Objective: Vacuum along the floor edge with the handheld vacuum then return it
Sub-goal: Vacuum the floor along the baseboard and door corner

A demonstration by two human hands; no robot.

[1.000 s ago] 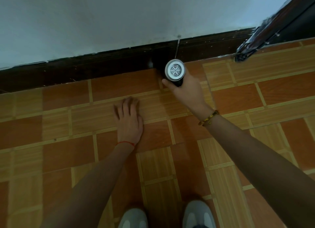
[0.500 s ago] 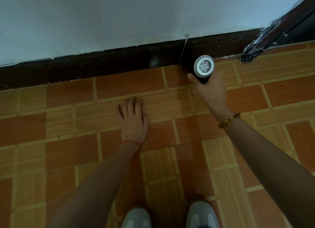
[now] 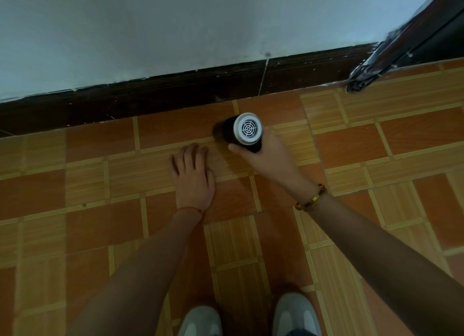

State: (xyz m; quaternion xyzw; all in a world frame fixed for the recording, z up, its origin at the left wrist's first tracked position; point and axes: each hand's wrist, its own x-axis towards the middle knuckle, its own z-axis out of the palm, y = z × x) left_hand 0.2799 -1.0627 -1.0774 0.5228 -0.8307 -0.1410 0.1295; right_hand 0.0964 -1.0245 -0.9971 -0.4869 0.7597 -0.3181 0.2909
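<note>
The right hand (image 3: 266, 157) grips the handheld vacuum (image 3: 238, 132), its fingers wrapped round the dark barrel from below and from the 4 o'clock side, the thumb lying along the near edge. The vacuum's long axis runs from the pale vented rear cap, which faces the camera, away toward 10 o'clock, so its dark working end points at the floor (image 3: 75, 185) a little short of the skirting board (image 3: 150, 97). The floor edge itself lies at 12 o'clock from the fingers, near but not touching; the nozzle tip is in shadow and I cannot tell whether it meets the tiles. The right hand is the one on the tool; the left hand (image 3: 193, 177) rests flat on the floor at 8 o'clock from the vacuum, just beside it, fingers straight and together, apparently taking the person's weight.

The vacuum is a short black cylinder with a silvery round end cap carrying a web-like grille. Judging from this, the sweep along the edge is under way and the next pass calls for bringing the nozzle back toward 12 o'clock, against the skirting.
</note>
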